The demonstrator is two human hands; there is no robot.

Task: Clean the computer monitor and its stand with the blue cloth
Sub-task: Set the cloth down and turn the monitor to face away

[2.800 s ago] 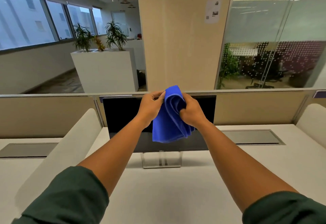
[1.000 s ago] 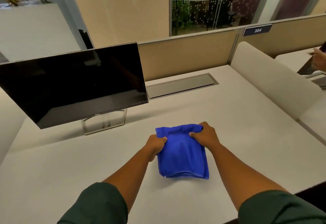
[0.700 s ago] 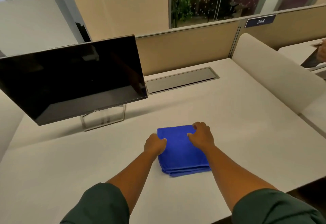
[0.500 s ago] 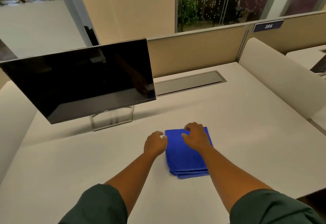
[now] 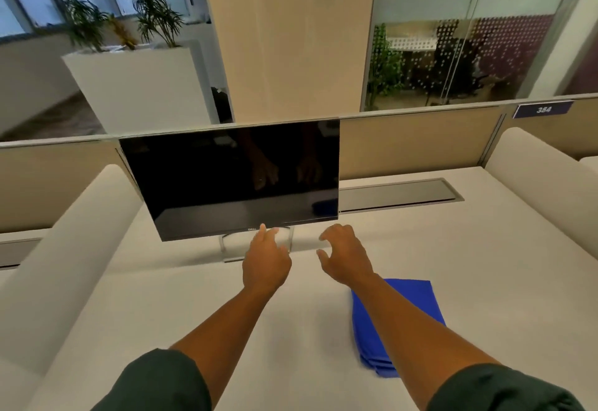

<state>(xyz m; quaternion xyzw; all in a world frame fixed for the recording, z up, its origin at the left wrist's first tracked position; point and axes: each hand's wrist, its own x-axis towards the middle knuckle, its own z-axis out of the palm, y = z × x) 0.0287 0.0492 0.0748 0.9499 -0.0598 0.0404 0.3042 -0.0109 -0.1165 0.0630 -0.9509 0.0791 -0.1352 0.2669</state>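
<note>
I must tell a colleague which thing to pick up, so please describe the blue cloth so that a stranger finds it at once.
Start at the wide white desk with the black flat monitor standing at its back. In front of the monitor and to its right, partly under the person's right forearm, lies the folded bright blue cloth. It is the only blue, soft thing on the desk, and neither hand touches it.

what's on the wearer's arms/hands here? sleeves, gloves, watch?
Both arms wear dark green sleeves pushed up near the elbows, forearms bare. The left hand and right hand are bare: no gloves, watch or bracelet visible. Too blurred to rule out rings.
</note>
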